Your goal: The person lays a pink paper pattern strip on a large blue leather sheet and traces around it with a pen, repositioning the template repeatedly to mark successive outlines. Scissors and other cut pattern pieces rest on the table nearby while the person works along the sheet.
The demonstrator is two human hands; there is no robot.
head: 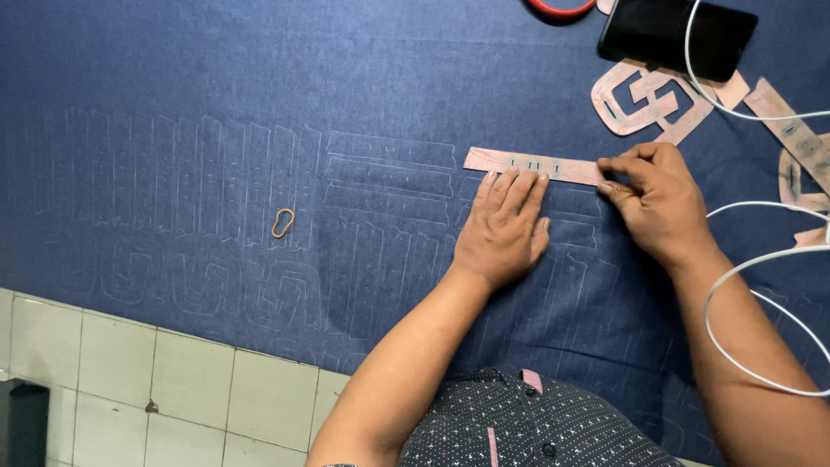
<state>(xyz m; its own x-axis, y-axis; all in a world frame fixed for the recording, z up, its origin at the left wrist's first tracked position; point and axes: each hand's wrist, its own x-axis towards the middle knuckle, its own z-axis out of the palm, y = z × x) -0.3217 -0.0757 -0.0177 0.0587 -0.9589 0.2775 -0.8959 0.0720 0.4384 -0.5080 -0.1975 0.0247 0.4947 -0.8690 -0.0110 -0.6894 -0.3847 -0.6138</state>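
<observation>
Pressing flat with spread fingers, the left hand (503, 227) pins the narrow pink pattern strip (532, 164) to the blue denim cloth (216, 78). The right hand (654, 197) pinches something small at the strip's right end (too small to identify). Left of the strip lies a rubber band (283, 222); right of it, cardboard templates (648, 99) and a dark phone (674, 35) with a white cable (752, 294).

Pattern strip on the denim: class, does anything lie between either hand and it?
Nothing visible does. The left hand lies flat with fingertips on the pattern strip, and the right hand touches its right end.
</observation>
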